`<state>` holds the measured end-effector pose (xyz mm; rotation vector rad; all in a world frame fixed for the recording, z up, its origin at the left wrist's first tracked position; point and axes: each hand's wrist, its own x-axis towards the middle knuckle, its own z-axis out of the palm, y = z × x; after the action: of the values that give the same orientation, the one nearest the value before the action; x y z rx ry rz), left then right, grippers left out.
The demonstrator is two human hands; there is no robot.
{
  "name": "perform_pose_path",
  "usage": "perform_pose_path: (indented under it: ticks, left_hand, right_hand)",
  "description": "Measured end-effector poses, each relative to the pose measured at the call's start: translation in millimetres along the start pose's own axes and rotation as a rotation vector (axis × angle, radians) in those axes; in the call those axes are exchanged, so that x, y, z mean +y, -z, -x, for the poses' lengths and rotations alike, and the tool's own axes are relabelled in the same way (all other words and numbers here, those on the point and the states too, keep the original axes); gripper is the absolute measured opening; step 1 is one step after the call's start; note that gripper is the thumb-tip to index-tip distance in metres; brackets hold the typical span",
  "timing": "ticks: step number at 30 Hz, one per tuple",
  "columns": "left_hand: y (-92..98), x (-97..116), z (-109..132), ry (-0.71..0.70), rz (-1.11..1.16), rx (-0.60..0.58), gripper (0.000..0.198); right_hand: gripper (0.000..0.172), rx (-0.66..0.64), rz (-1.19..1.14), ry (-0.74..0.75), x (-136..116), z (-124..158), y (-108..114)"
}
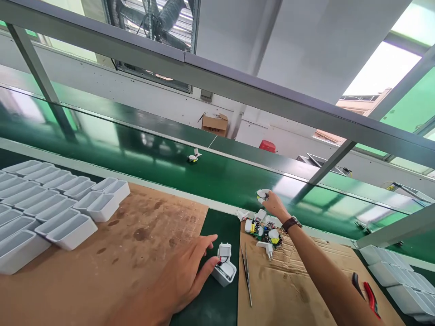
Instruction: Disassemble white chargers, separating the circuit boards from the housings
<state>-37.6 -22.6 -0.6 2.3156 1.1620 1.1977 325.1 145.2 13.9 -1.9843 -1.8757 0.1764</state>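
My left hand (185,271) is spread beside a small white plastic housing (227,275), its thumb at the near-left edge of it; whether they touch I cannot tell. The housing stands on the green strip, with wires and a tilted white cap piece (224,250) at its top. My right hand (274,206) reaches out to the green belt, fingers closed on a white round plug part (261,195) with a bit of yellow. Just below that hand lies a pile of circuit boards with white plug parts (263,228). Metal tweezers (247,276) rest on the cardboard.
White housings (50,194) stand in rows at left, more (399,280) at right. Pliers with red and black handles (370,296) lie on the cardboard (288,290). Another part (194,156) sits on the green belt (152,158). A grey beam (238,81) crosses above.
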Motion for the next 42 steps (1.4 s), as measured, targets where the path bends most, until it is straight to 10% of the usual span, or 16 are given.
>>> perform_pose_path:
  ticks: [8, 19, 28, 37, 42]
  left_hand:
    - [4.4, 7.2, -2.1, 0.117, 0.012, -0.371, 0.093]
    - [-9.9, 6.6, -2.6, 0.153, 0.066, -0.398, 0.109]
    - [-22.2, -7.0, -7.2, 0.127, 0.198, -0.371, 0.058]
    - [-17.5, -16.0, -15.8, 0.128, 0.066, -0.034, 0.026]
    - [-18.3, -11.7, -12.9, 0.227, 0.194, 0.048, 0.033]
  right_hand:
    - [0.057, -0.035, -0.098, 0.204, -13.0, 79.2, 38.2]
    - [0.030, -0.041, -0.082, 0.516, -69.4, 172.7, 58.1]
    - [0.010, -0.099, -0.033, 0.643, -136.5, 226.2, 34.6]
    - [0.022, 0.338, -0.260, 0.673, -132.1, 226.0, -4.3]
    - [0.019, 0.349, -0.174, 0.664, -127.2, 232.1, -3.6]
